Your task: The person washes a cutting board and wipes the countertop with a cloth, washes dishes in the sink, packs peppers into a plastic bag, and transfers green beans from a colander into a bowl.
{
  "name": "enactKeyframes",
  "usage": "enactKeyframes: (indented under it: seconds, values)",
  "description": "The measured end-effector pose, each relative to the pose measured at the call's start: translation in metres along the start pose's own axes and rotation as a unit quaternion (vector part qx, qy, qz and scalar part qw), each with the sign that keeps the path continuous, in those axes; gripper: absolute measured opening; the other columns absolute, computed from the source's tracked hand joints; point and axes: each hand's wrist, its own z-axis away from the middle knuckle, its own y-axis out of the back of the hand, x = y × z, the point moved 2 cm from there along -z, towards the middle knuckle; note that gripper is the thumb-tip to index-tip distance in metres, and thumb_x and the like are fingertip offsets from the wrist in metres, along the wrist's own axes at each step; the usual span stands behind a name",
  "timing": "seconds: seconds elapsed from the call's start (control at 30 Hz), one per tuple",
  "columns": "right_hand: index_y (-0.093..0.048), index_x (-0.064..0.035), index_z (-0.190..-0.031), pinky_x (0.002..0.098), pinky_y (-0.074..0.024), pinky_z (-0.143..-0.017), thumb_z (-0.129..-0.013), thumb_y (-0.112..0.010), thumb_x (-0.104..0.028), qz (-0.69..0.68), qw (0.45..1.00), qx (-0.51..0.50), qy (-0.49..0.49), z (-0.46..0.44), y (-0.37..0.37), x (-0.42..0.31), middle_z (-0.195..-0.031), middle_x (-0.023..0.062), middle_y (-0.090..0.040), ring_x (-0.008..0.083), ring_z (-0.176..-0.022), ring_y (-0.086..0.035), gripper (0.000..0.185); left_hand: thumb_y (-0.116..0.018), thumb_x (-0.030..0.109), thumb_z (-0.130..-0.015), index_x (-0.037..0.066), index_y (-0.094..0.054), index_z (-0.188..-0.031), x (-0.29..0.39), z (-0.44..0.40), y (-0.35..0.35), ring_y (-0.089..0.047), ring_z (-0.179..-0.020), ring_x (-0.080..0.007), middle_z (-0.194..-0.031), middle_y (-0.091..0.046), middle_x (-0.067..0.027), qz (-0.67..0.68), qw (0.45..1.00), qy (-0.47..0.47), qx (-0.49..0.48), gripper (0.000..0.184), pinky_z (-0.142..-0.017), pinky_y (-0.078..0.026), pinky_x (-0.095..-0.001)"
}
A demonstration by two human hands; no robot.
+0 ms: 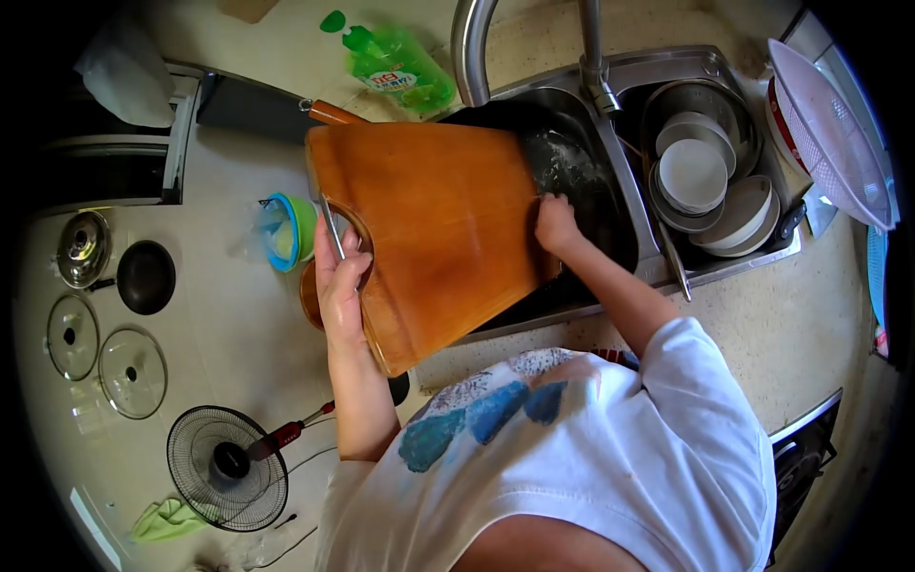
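Observation:
A thick wooden cutting board (pixel 443 238) is held tilted over the left sink basin (pixel 610 224), covering much of it. My left hand (pixel 341 286) is closed around its left end, with fingers at the handle slot and metal edging. My right hand (pixel 558 226) is curled at the board's opposite edge, above the basin; its fingertips are partly hidden. White foam or glare shows on the dark basin bottom. The curved metal faucet (pixel 472 57) stands just behind the board.
White bowls (pixel 693 175) and plates fill the right basin, with a knife (pixel 674 259) along the divider. A green detergent bottle (pixel 400 71) stands behind the board. A pink colander (pixel 829 133) is at far right. Pan lids (pixel 133 372) and a fan (pixel 229 467) are at left.

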Motion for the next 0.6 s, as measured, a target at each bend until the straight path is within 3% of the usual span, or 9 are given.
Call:
enactKeyframes:
  seconds: [0.03,0.07,0.1,0.2,0.27,0.33,0.43,0.53,0.6]
  values:
    - [-0.047,0.0062,-0.101,0.0418,-0.0436,-0.076,-0.073,-0.053,-0.004,-0.070,0.994,0.067,0.055,0.007,-0.006,-0.001,-0.091,0.0253,-0.051,0.0378,-0.088,-0.050,0.031,-0.040,-0.004,-0.070,0.005,-0.024,-0.134,0.001,0.002,0.002,-0.039,-0.115,-0.0221,-0.125,-0.039,-0.0128,-0.027,0.999,0.010,0.021,0.067,-0.096,-0.032,-0.0325]
    - [-0.048,0.0052,-0.099,0.0422,-0.0428,-0.075,-0.072,-0.053,-0.004,-0.154,0.983,0.093,0.047,0.026,0.013,-0.021,-0.090,0.0248,-0.052,0.0384,-0.087,-0.050,0.029,-0.040,-0.004,-0.070,0.005,-0.024,-0.134,0.000,0.002,0.004,-0.039,-0.115,-0.0221,-0.125,-0.039,-0.0128,-0.027,0.999,0.011,0.020,0.067,-0.096,-0.032,-0.0325]
    - [-0.047,0.0031,-0.102,0.0416,-0.0428,-0.076,-0.073,-0.056,-0.006,-0.194,0.975,0.097,0.045,0.037,0.018,-0.037,-0.092,0.0238,-0.051,0.0385,-0.087,-0.049,0.032,-0.040,-0.004,-0.070,0.005,-0.023,-0.135,-0.002,0.001,0.006,-0.038,-0.116,-0.0227,-0.125,-0.038,-0.0132,-0.012,1.000,0.012,0.016,0.067,-0.097,-0.031,-0.0328]
    - [-0.043,0.0009,-0.110,0.0374,-0.0409,-0.082,-0.073,-0.063,-0.007,-0.346,0.898,0.162,0.217,0.074,0.070,-0.092,-0.106,0.0221,-0.049,0.0385,-0.096,-0.048,0.043,-0.040,-0.004,-0.070,0.004,-0.022,-0.135,-0.003,-0.002,0.002,-0.037,-0.119,-0.0246,-0.128,-0.036,-0.0142,-0.010,1.000,0.002,-0.016,0.068,-0.098,-0.031,-0.0335]
    - [-0.040,0.0008,-0.113,0.0402,-0.0365,-0.090,-0.074,-0.059,-0.006,-0.405,0.854,0.161,0.283,0.069,0.081,-0.109,-0.113,0.0220,-0.045,0.0393,-0.105,-0.043,0.044,-0.039,-0.004,-0.069,0.004,-0.020,-0.136,-0.003,-0.001,0.003,-0.036,-0.120,-0.0253,-0.130,-0.034,-0.0155,0.001,1.000,0.006,-0.016,0.070,-0.098,-0.030,-0.0341]
    - [-0.040,-0.0014,-0.115,0.0402,-0.0334,-0.094,-0.076,-0.056,-0.006,-0.362,0.851,0.183,0.333,0.041,0.066,-0.100,-0.116,0.0201,-0.045,0.0382,-0.108,-0.042,0.042,-0.039,-0.004,-0.069,0.004,-0.019,-0.136,-0.004,0.001,0.001,-0.036,-0.120,-0.0257,-0.131,-0.033,-0.0164,0.004,1.000,0.010,-0.003,0.070,-0.099,-0.030,-0.0346]
    - [-0.042,-0.0057,-0.116,0.0408,-0.0332,-0.093,-0.079,-0.049,-0.008,-0.281,0.897,0.226,0.255,-0.003,0.039,-0.066,-0.118,0.0157,-0.047,0.0360,-0.108,-0.042,0.038,-0.039,-0.003,-0.070,0.005,-0.017,-0.136,-0.004,0.000,0.005,-0.036,-0.120,-0.0263,-0.133,-0.031,-0.0179,0.011,1.000,0.016,0.012,0.070,-0.099,-0.030,-0.0356]
    - [-0.043,-0.0059,-0.116,0.0389,-0.0350,-0.093,-0.083,-0.047,-0.009,-0.259,0.925,0.198,0.195,-0.031,0.011,-0.024,-0.118,0.0159,-0.047,0.0353,-0.109,-0.043,0.033,-0.038,-0.003,-0.070,0.005,-0.016,-0.136,0.000,-0.002,0.004,-0.036,-0.120,-0.0270,-0.133,-0.030,-0.0190,0.026,0.999,0.027,0.010,0.070,-0.098,-0.030,-0.0363]
    - [-0.042,-0.0048,-0.118,0.0393,-0.0368,-0.091,-0.083,-0.046,-0.009,-0.303,0.931,0.140,0.147,-0.047,-0.002,0.005,-0.116,0.0220,-0.047,0.0372,-0.107,-0.045,0.035,-0.038,-0.003,-0.070,0.005,-0.015,-0.136,0.003,-0.002,-0.001,-0.036,-0.119,-0.0274,-0.133,-0.031,-0.0194,0.040,0.999,0.033,0.010,0.070,-0.098,-0.030,-0.0365]
